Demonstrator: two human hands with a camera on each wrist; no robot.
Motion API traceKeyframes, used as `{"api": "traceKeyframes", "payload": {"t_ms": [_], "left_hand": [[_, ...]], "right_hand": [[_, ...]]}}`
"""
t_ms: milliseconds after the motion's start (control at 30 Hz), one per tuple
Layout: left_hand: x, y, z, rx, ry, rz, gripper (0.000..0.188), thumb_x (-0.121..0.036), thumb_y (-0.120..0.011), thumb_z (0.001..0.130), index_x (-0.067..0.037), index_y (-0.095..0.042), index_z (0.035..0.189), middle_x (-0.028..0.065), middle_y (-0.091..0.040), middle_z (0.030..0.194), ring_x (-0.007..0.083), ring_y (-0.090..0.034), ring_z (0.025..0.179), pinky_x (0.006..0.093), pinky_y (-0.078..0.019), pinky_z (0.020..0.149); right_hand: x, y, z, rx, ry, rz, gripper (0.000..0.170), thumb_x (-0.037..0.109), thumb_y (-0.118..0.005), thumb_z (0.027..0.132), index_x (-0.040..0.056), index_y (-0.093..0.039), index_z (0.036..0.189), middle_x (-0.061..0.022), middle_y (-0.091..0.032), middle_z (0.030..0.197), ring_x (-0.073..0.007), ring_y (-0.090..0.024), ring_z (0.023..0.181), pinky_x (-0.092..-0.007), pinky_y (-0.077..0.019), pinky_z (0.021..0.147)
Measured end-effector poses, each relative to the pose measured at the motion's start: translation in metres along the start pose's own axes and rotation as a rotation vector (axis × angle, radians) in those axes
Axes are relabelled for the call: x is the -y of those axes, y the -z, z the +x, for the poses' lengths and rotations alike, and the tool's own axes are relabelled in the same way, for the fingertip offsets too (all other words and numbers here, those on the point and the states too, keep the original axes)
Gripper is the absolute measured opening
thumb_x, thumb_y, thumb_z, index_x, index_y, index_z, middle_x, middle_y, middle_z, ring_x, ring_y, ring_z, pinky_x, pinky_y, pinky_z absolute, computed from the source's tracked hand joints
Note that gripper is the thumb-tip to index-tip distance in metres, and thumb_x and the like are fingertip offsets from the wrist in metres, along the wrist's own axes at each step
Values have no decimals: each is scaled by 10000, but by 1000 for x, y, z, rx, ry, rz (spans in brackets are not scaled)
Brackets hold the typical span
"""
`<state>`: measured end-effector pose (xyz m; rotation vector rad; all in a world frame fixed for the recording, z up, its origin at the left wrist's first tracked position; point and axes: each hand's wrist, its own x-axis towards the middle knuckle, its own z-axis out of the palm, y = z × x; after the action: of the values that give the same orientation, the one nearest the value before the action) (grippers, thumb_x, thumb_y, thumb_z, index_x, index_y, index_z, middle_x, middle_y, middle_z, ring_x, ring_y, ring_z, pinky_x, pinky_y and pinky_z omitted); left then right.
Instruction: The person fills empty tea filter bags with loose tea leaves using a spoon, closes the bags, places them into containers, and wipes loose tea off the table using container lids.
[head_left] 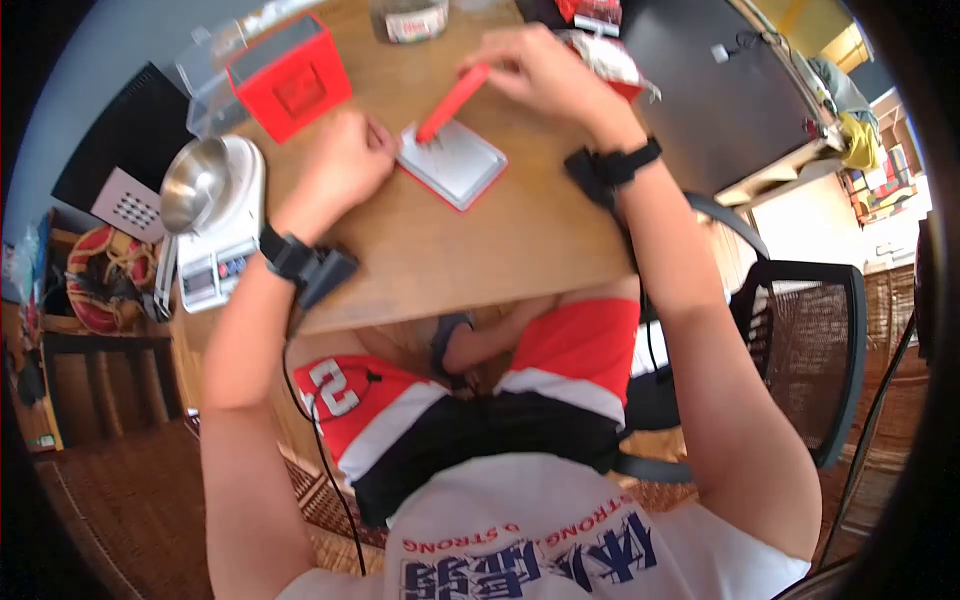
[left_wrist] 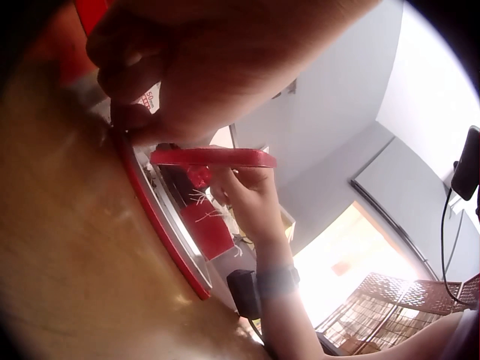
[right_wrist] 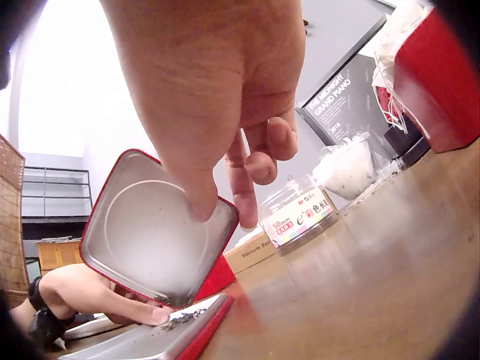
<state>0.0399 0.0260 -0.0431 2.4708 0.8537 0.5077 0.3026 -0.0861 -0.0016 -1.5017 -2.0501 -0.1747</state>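
Note:
A shallow silver tin with a red outer edge (head_left: pixel 455 168) lies on the table in front of me, small dark flakes scattered inside. My left hand (head_left: pixel 352 158) pinches its left corner, thumb on the rim in the right wrist view. With thumb and fingers my right hand (head_left: pixel 545 75) grips the edge of a square red lid (head_left: pixel 455 103). It is tilted up on its side, its lower edge right over the tin. In the right wrist view the lid's silver inner face (right_wrist: pixel 146 232) shows a round embossed ring, with dark flakes along the bottom edge.
On the left stands a white kitchen scale (head_left: pixel 222 225) bearing a steel bowl (head_left: pixel 196 185). Behind it are a red box (head_left: pixel 290 80) and clear plastic containers. A labelled clear jar (head_left: pixel 415 22) stands at the back. Red-and-white packaging (head_left: pixel 605 60) sits beyond my right hand.

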Motion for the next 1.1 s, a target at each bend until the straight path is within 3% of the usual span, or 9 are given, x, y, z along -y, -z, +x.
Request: {"api": "traceKeyframes", "payload": {"t_ms": [33,67,100,133,233,367,433,500,1100], "left_hand": [[-8,6,-3,13,-3,8,231,-177,-683,871,51,-717,857,187,-659,670,215,-645,613,381,-502,608],[-7,4,-3,16,-19,-26,245,-192,-702,868,52,-718,855,164,-668,671,208,-645,613,376,-503,609],[-3,5,-1,6,-44,-52,260,-207,-722,866,53,-719,853,141,-678,672,201,-646,613,371,-504,610],[3,2,3,5,-59,-39,271,-223,-746,862,47,-724,861,111,-694,688,193,-649,619,363,-505,615],[-4,7,3,50,6,14,270,-213,-750,862,55,-719,868,114,-696,698,197,-655,628,361,-507,622],[-6,11,3,52,6,25,291,-236,-746,868,53,-722,845,152,-698,701,224,-692,662,378,-524,637],[4,6,8,24,-12,77,322,-256,-739,873,65,-727,874,206,-705,743,274,-721,719,410,-545,684],[4,9,9,76,-36,94,324,-255,-741,876,67,-739,912,202,-724,774,275,-724,732,405,-546,682],[2,14,7,130,3,110,339,-272,-700,898,61,-748,939,186,-718,765,274,-700,699,405,-540,673]], "right_hand": [[0,-1,-1,-7,-7,-29,210,147,-700,871,66,-772,1051,-149,-750,964,-365,-695,875,-427,-559,788],[20,8,-1,58,-193,-19,210,159,-709,876,66,-774,1053,-155,-751,967,-362,-697,879,-421,-560,788],[25,15,1,-19,26,13,192,120,-673,894,2,-744,1028,-209,-713,886,-386,-684,802,-417,-539,721],[18,10,0,-60,21,18,200,140,-692,887,35,-760,1043,-184,-732,928,-374,-690,845,-419,-550,759],[12,10,-1,-82,76,-37,210,154,-704,883,72,-780,1061,-154,-753,977,-357,-700,889,-425,-562,810],[15,12,-1,27,-108,-57,216,158,-711,869,71,-782,1053,-175,-749,975,-368,-702,906,-431,-562,825],[-8,-4,-4,-176,173,-35,200,191,-685,901,6,-749,939,-125,-717,761,-291,-673,686,-388,-535,671],[21,15,-1,49,9,50,223,67,-684,833,12,-766,1033,-193,-731,912,-371,-701,825,-411,-556,737],[26,19,-1,19,-100,-17,237,47,-695,784,64,-794,998,-171,-743,880,-333,-702,767,-382,-550,696]]}}
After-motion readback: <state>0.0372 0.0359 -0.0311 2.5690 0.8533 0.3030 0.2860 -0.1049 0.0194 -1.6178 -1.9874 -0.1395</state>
